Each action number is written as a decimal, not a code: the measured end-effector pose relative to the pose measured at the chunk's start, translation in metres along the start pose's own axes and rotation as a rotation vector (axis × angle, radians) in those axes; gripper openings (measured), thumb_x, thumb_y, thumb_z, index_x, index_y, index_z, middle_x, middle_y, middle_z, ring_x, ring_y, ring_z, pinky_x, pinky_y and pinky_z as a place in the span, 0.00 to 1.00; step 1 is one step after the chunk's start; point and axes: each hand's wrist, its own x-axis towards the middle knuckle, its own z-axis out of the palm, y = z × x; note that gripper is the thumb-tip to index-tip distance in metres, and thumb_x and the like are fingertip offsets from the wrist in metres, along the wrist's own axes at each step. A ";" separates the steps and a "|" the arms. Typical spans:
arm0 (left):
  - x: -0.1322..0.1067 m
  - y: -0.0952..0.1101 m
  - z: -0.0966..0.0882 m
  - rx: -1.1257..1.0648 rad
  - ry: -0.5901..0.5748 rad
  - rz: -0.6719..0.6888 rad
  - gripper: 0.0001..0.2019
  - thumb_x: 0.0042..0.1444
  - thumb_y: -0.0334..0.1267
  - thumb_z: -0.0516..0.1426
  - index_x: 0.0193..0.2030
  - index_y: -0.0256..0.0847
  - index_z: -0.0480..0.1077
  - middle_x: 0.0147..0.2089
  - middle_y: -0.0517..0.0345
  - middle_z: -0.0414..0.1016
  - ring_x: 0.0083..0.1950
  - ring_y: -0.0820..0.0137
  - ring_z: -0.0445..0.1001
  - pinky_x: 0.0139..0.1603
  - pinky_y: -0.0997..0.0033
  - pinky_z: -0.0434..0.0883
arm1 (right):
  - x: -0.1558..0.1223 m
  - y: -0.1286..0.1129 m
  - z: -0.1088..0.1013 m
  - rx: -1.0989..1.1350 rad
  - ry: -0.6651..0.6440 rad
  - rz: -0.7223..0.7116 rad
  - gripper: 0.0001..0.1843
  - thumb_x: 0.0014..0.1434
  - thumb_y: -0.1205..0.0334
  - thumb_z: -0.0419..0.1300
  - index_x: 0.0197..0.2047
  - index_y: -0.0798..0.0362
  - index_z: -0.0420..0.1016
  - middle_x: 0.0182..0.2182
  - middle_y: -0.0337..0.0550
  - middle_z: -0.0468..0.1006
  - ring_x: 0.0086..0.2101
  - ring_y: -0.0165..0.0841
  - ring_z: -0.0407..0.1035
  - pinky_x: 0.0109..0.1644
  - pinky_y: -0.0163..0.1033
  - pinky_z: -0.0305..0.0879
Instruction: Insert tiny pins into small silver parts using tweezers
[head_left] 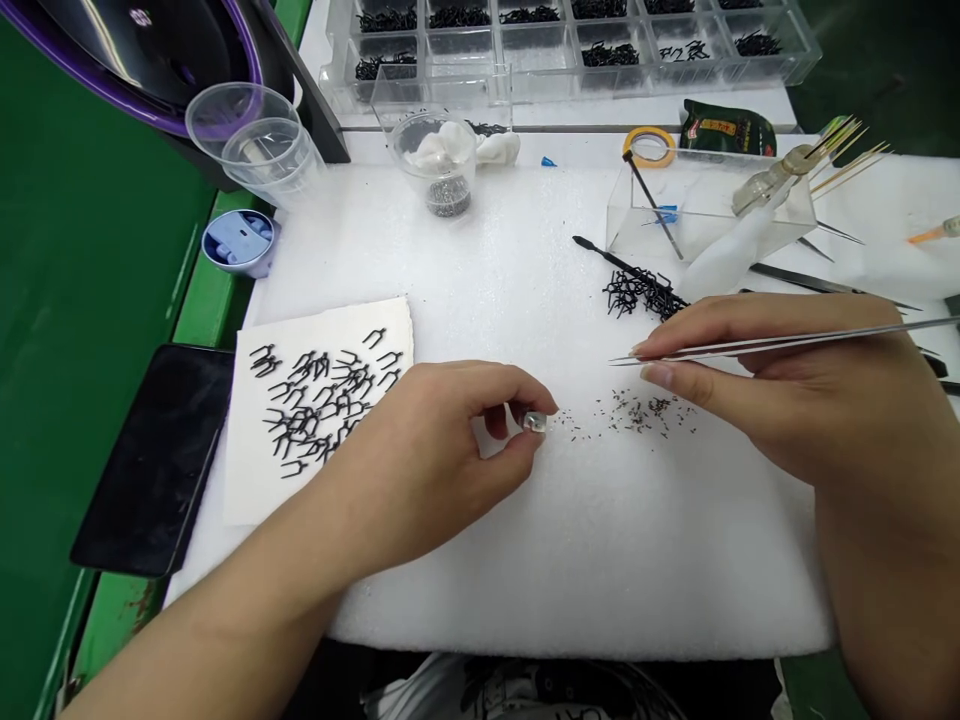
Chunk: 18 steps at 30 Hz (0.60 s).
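My left hand [442, 450] rests on the white foam mat [525, 560], its thumb and fingers pinched on a small silvery metal piece [535, 421]. My right hand [780, 385] grips long metal tweezers [750, 345], whose tips point left, just above a scatter of tiny dark specks [637, 412] on the mat. A pile of small black forked parts [641, 293] lies just beyond the tweezers. Many more black forked parts [322, 395] are spread on a white paper sheet [255, 470] to the left of my left hand.
A dark phone [154, 460] lies at the mat's left edge. Clear cups [255, 135], a blue dish [238, 242], a cup holding white material [439, 160], a clear box [705, 215], a tape roll [649, 146], wooden sticks [847, 150] and a compartment tray [570, 40] stand behind.
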 end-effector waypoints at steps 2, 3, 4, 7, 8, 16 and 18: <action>0.000 0.000 0.000 0.006 0.029 0.006 0.09 0.56 0.33 0.58 0.40 0.50 0.77 0.32 0.70 0.75 0.32 0.80 0.72 0.34 0.79 0.69 | 0.002 0.004 -0.004 -0.004 -0.072 -0.054 0.05 0.54 0.65 0.69 0.36 0.46 0.82 0.34 0.32 0.81 0.34 0.29 0.76 0.32 0.32 0.72; 0.000 0.000 0.000 0.018 0.041 0.004 0.08 0.55 0.34 0.58 0.40 0.50 0.77 0.32 0.69 0.75 0.32 0.79 0.72 0.33 0.78 0.69 | 0.003 0.005 -0.005 -0.010 -0.117 -0.070 0.05 0.54 0.65 0.68 0.36 0.46 0.81 0.34 0.32 0.81 0.34 0.30 0.76 0.33 0.33 0.72; 0.000 0.000 0.000 0.032 0.054 0.004 0.08 0.55 0.35 0.58 0.40 0.49 0.77 0.32 0.69 0.75 0.32 0.79 0.72 0.32 0.77 0.69 | 0.003 0.006 -0.006 -0.024 -0.156 -0.076 0.05 0.54 0.65 0.67 0.35 0.46 0.81 0.34 0.32 0.81 0.33 0.30 0.76 0.33 0.35 0.71; 0.000 -0.001 0.000 0.082 0.067 0.009 0.08 0.54 0.37 0.59 0.40 0.48 0.77 0.32 0.68 0.75 0.31 0.78 0.72 0.33 0.76 0.69 | 0.003 0.009 -0.007 -0.084 -0.207 -0.021 0.04 0.54 0.63 0.66 0.35 0.46 0.80 0.32 0.32 0.80 0.32 0.32 0.74 0.31 0.37 0.69; 0.000 -0.002 0.000 0.091 0.070 0.015 0.08 0.54 0.37 0.59 0.40 0.48 0.77 0.32 0.68 0.75 0.31 0.78 0.72 0.33 0.76 0.69 | 0.003 0.009 -0.007 -0.097 -0.207 0.000 0.04 0.54 0.63 0.65 0.35 0.45 0.80 0.32 0.32 0.80 0.32 0.32 0.74 0.31 0.38 0.69; 0.000 0.000 -0.002 0.102 0.067 0.018 0.08 0.56 0.38 0.58 0.41 0.48 0.77 0.33 0.67 0.75 0.32 0.78 0.72 0.33 0.78 0.67 | 0.003 0.013 -0.012 -0.100 -0.218 -0.059 0.07 0.52 0.65 0.67 0.35 0.44 0.80 0.32 0.27 0.80 0.33 0.29 0.75 0.32 0.35 0.72; -0.001 0.000 -0.002 0.105 0.063 0.021 0.08 0.56 0.38 0.59 0.42 0.47 0.77 0.33 0.66 0.75 0.31 0.78 0.72 0.32 0.78 0.67 | 0.004 0.014 -0.013 -0.095 -0.218 -0.077 0.07 0.52 0.66 0.67 0.34 0.44 0.80 0.32 0.28 0.80 0.33 0.29 0.75 0.33 0.36 0.72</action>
